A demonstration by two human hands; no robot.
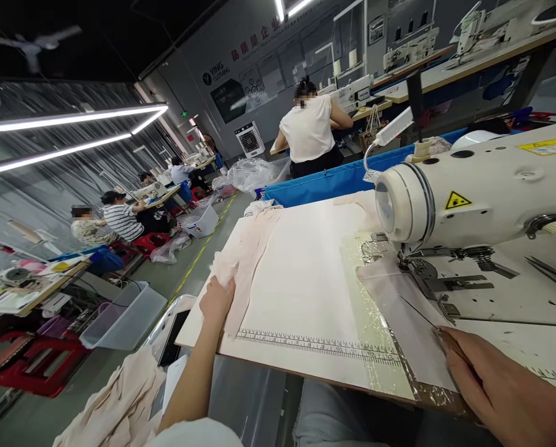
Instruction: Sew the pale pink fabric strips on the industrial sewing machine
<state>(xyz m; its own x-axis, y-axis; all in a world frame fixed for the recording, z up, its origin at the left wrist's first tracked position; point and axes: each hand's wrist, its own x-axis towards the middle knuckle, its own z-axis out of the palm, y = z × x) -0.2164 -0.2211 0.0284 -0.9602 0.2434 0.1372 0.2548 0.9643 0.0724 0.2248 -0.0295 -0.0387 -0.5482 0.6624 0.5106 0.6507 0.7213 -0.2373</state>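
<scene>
At the left side of the white sewing table (300, 273), my left hand (217, 302) grips the edge of a pale pink fabric stack (250, 261). My right hand (492, 372), at the lower right, is closed around a thin pointed metal tool (420, 310). The tool's tip lies over a pale fabric piece (403, 304), whose upper end sits beside the needle area of the white sewing machine (473, 192). Clear plastic film covers the table under that piece. A printed ruler (305, 341) runs along the front edge.
A blue cloth trough (315, 186) borders the table's far side. Dark tweezers (552, 273) lie on the machine bed at right. Pink fabric (114, 397) is heaped at lower left, near a clear bin (123, 316). Several people sit at other machines; one person (308, 133) faces away.
</scene>
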